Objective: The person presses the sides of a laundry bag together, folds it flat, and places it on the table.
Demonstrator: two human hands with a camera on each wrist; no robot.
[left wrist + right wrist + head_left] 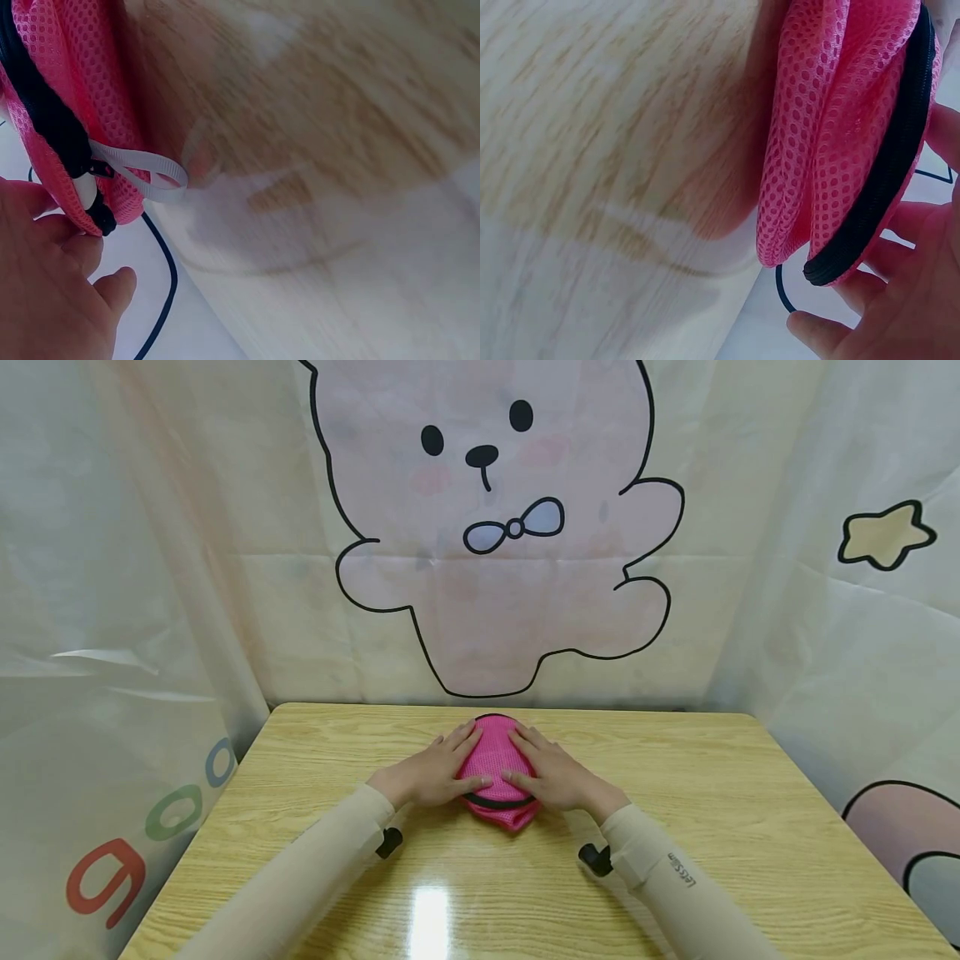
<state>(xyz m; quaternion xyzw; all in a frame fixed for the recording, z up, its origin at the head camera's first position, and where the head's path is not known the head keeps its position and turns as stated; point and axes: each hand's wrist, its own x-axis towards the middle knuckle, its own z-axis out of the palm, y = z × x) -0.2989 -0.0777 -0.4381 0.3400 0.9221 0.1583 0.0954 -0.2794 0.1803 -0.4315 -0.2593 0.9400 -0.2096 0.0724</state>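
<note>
A pink mesh pouch (497,760) with a black zipper band round its edge lies toward the back of the table. My left hand (430,774) rests on its left side, fingers spread and thumb reaching in over the mesh. On the opposite side my right hand (561,778) touches it the same way. Close up in the left wrist view, the zipper (45,105) bears a pale looped pull tab (150,169) near the fingers of the left hand (45,292). Folded mesh (855,112) bulges below the zipper in the right wrist view, beside the right hand (915,292).
The pouch lies on a wood-grain table (337,752) with rounded back corners. Behind it hangs a pale curtain (285,635) printed with a bear, and more curtain stands at both sides. Glare (429,922) shines on the near tabletop.
</note>
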